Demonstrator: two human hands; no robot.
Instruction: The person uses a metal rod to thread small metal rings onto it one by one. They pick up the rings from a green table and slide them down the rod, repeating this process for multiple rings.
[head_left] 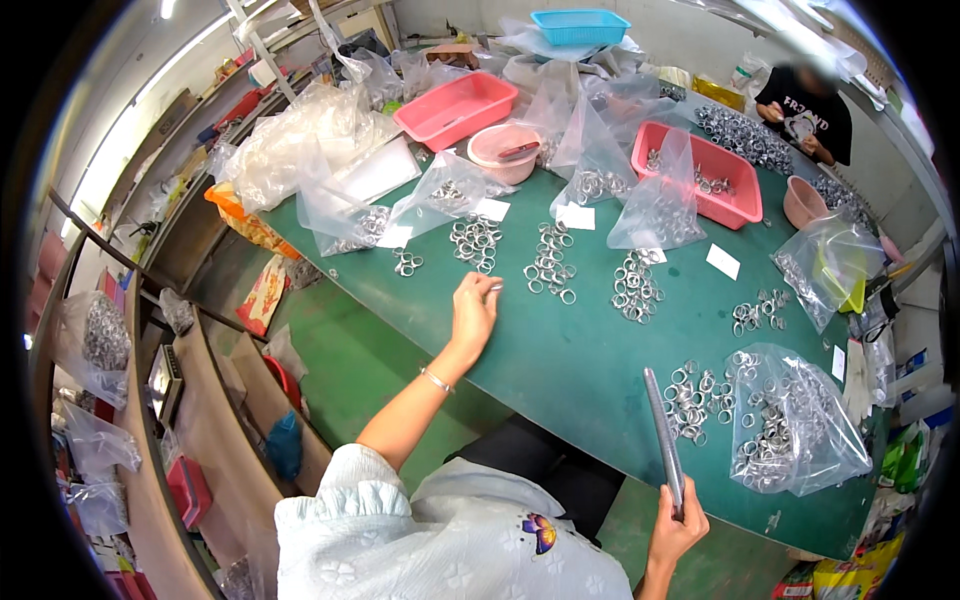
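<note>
Pinching a silver ring (495, 287) between fingers, the left hand (473, 316) sits farther and left of a grey rod (662, 428), its near end gripped by the right hand (676, 532).

I look through one wide fisheye camera, worn on the head — it sits above the pale shirt (445, 530), at the near edge of the green table (570, 370), and faces down and forward over it. The distance is near: this table fills the middle, while the shelves (225, 425) left of the table also enter — bent toward the rim.
</note>
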